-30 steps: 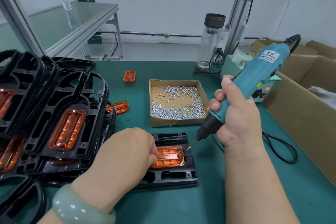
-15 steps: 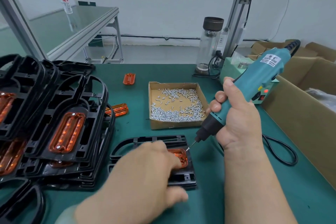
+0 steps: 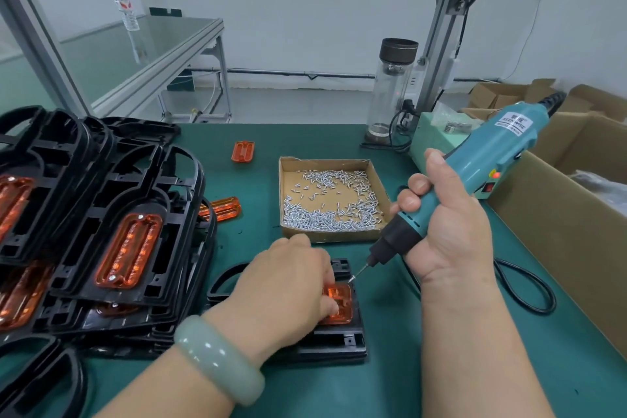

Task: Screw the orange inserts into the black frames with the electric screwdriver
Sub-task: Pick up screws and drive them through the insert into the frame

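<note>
A black frame (image 3: 339, 343) lies flat on the green mat in front of me, with an orange insert (image 3: 341, 302) seated in it. My left hand (image 3: 285, 285) covers most of the insert, its curled fingers and thumb pinching it in place. My right hand (image 3: 448, 234) grips the teal electric screwdriver (image 3: 492, 153), tilted down to the left. Its bit tip (image 3: 353, 279) is at the insert's upper right corner, beside my left fingertips. Whether a screw sits under the bit is hidden.
A cardboard tray (image 3: 325, 237) of small silver screws stands just behind the frame. A stack of black frames with orange inserts (image 3: 112, 220) fills the left. Two loose inserts (image 3: 243, 151) (image 3: 224, 207) lie behind. A large cardboard box (image 3: 559, 241), the screwdriver's cable (image 3: 529, 288) and a glass bottle (image 3: 393, 88) are on the right.
My left hand shifted the frame rightward and now pinches the insert nearer the bit. The screwdriver stayed almost still, its tip now at the insert's corner.
</note>
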Motion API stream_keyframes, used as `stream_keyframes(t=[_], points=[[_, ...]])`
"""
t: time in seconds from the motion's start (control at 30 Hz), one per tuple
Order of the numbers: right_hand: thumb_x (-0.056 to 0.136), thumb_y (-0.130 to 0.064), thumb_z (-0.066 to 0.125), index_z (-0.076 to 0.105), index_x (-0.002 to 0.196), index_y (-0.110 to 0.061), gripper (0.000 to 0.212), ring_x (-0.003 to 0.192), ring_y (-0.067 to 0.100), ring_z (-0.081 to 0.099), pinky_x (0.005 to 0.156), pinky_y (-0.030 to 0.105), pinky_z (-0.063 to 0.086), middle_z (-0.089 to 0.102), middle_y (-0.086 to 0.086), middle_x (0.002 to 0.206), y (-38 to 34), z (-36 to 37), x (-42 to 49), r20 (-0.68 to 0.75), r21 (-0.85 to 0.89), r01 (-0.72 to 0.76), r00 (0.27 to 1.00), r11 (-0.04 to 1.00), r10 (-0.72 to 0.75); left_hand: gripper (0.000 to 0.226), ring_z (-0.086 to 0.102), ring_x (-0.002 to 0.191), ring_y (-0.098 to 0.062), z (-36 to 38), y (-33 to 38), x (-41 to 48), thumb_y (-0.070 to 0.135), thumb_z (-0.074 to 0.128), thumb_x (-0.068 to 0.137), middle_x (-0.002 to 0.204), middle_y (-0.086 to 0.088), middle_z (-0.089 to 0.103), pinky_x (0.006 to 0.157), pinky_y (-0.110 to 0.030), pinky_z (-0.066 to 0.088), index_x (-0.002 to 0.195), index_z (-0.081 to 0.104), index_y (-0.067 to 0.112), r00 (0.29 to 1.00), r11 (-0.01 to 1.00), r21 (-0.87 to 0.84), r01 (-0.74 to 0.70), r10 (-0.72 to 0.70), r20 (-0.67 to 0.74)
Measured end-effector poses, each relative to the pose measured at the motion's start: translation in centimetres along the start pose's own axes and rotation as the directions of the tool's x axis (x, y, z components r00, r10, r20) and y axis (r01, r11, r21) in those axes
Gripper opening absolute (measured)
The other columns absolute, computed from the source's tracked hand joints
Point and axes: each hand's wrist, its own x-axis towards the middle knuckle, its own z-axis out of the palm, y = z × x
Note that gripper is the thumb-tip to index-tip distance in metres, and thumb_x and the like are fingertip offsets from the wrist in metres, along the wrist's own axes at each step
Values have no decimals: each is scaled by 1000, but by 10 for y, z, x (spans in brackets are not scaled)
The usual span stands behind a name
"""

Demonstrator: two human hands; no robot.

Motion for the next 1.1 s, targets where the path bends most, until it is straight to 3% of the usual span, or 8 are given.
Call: stream_keyframes(t=[0.1,0.2,0.37,0.43,0.57,0.7,0.97,1.1], points=[[92,-23,61,50,89,-23,11,42,7,42,49,21,38,47,-7,57,0,0,1,4,17,-6,1000,1000,6,14,50,87,-11,-10,-5,-5,42,60,87,86,14,47,72,-26,35,85,48,34,987,988,-143,55,-76,-142],[93,-23,60,50,88,-23,11,41,7,43,49,20,38,47,-7,56,-1,-1,1,-1,31,-8,1000,999,8,15,56,92,-19,-17,-15,-6,28,50,93,98,7,54,74,-27,37,106,46,35,949,979,-153,132,-169,-265],[93,-24,60,50,88,-24,11,41,6,42,49,19,38,46,-8,57,-2,-1,0,-7,36,-5,1000,999,5,42,58,101,-27,-18,-14,7,47,57,87,111,-3,52,82,-36,46,121,50,24,964,957,112,266,-267,-7],[93,-24,61,50,88,-24,11,41,6,42,50,19,38,46,-8,57,-2,-2,1,-9,32,-3,1000,999,4,45,59,102,-26,-20,-9,10,49,67,79,109,-1,61,81,-35,48,114,57,23,966,951,257,173,-215,145],[93,-24,60,51,89,-23,10,41,6,41,50,19,38,46,-8,56,-4,-2,2,-15,34,-3,1000,999,4,30,60,97,-28,-20,4,10,14,54,83,103,-1,62,68,-32,42,109,63,26,962,866,432,-251,171,215],[94,-24,58,51,88,-23,10,40,5,40,48,17,40,45,-9,56,-7,-1,2,-25,55,-7,1000,998,9,48,54,110,-22,-16,5,4,11,44,91,123,10,53,85,-36,45,126,50,44,889,847,279,-452,405,212],[96,-27,56,49,93,-23,8,40,3,40,49,16,40,44,-10,56,-10,-2,2,-41,121,-24,999,992,29,25,59,97,-14,-19,-24,-31,36,43,94,105,13,53,85,-30,48,118,46,40,979,998,53,43,-32,-203],[95,-27,57,49,91,-22,9,39,3,40,48,16,40,44,-9,55,-8,-2,3,-38,111,-48,998,993,53,64,58,89,-13,-21,-31,-42,82,47,65,97,12,55,75,-26,49,109,44,35,961,952,130,276,-276,-25]])
